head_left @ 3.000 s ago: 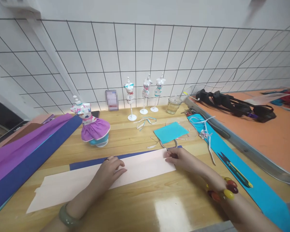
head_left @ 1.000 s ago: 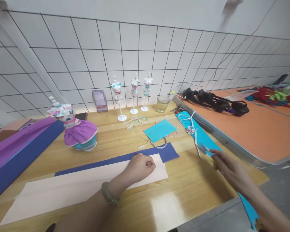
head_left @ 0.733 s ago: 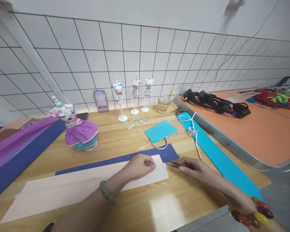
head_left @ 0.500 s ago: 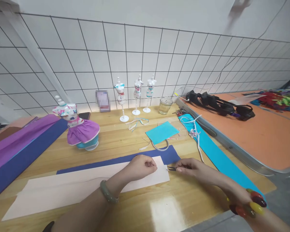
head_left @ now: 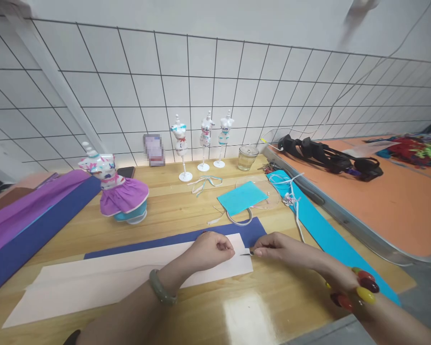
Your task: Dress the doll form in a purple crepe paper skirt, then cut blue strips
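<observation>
A long pale pink paper strip (head_left: 104, 278) lies across the wooden table, partly over a dark blue strip (head_left: 253, 229). My left hand (head_left: 210, 250) is closed and presses on the pink strip near its right end. My right hand (head_left: 282, 249) holds small dark scissors (head_left: 247, 253), their tips at the strip's right edge, just beside my left fingers. A green bangle is on my left wrist; a coloured bead bracelet is on my right.
A doll bust in a purple skirt (head_left: 120, 191), three small mannequins (head_left: 201, 143), a glass (head_left: 246, 158), a cyan paper piece (head_left: 240, 197), a long cyan strip (head_left: 326, 230) with white ribbon, purple and blue paper rolls (head_left: 28, 220) at left, an orange table (head_left: 391, 191) at right.
My right hand reached to the cyan strip, picked up the scissors and brought them left to the pink strip's right edge. My left hand shifted right along the strip and stayed there.
</observation>
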Demonstrator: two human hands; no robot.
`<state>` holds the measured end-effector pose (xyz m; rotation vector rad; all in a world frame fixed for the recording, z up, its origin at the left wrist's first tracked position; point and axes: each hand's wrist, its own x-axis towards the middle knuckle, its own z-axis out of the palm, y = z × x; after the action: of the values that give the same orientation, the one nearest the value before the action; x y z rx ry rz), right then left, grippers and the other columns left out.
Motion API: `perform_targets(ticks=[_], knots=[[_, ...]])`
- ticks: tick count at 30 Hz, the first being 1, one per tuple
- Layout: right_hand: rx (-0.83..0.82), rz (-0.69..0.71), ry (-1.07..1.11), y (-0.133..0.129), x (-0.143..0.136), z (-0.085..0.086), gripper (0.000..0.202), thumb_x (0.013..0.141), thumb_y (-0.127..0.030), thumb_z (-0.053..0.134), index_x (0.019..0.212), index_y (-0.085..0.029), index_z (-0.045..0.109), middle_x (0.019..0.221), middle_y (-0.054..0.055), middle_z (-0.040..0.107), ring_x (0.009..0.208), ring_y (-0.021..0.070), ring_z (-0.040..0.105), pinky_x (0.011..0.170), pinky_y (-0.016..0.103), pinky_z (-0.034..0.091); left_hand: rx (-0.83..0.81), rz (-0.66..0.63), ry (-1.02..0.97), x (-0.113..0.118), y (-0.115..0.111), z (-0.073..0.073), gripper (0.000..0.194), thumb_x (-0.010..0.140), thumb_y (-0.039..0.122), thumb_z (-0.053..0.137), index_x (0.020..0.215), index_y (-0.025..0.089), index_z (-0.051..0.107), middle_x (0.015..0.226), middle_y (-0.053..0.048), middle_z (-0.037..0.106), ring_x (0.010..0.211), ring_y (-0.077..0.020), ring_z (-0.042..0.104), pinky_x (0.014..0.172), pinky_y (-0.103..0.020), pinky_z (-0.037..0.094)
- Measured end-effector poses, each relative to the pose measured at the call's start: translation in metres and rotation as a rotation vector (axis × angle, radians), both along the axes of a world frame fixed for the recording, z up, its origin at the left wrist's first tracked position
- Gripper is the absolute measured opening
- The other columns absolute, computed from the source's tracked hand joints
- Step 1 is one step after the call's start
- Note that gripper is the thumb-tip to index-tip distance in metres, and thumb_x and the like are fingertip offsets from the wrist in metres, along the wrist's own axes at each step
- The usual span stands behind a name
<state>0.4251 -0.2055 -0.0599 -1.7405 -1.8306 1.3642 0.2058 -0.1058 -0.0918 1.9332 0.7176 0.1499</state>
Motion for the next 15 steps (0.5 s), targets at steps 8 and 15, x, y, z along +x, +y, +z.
perform_targets(ticks=[8, 15], knots=[[0.0, 0.011, 0.011, 0.002, -0.0041, 0.0009, 0.044, 0.084, -0.056, 0.047, 0.081, -0.015, 0.062, 0.069, -0.001, 0.048, 0.062, 0.0111, 0.037, 0.055, 0.023, 0.03, 0.016, 0.008, 0.02, 0.0, -0.0013, -0.0014, 0.026, 0.072, 0.037, 0.055, 0.077, 0.017, 0.07, 0.07, -0.002, 0.066, 0.065, -0.0135, 0.057, 0.055, -0.021, 0.039], [0.018, 0.003, 0.005, 0.0, -0.0057, -0.0006, 0.044, 0.084, -0.056, 0.047, 0.075, -0.015, 0.06, 0.065, -0.002, 0.046, 0.06, 0.0106, 0.036, 0.052, 0.022, 0.028, 0.013, -0.007, 0.013, -0.0004, 0.0002, -0.0029, 0.027, 0.072, 0.038, 0.055, 0.079, 0.017, 0.071, 0.075, -0.003, 0.069, 0.07, -0.0151, 0.06, 0.058, -0.022, 0.041]])
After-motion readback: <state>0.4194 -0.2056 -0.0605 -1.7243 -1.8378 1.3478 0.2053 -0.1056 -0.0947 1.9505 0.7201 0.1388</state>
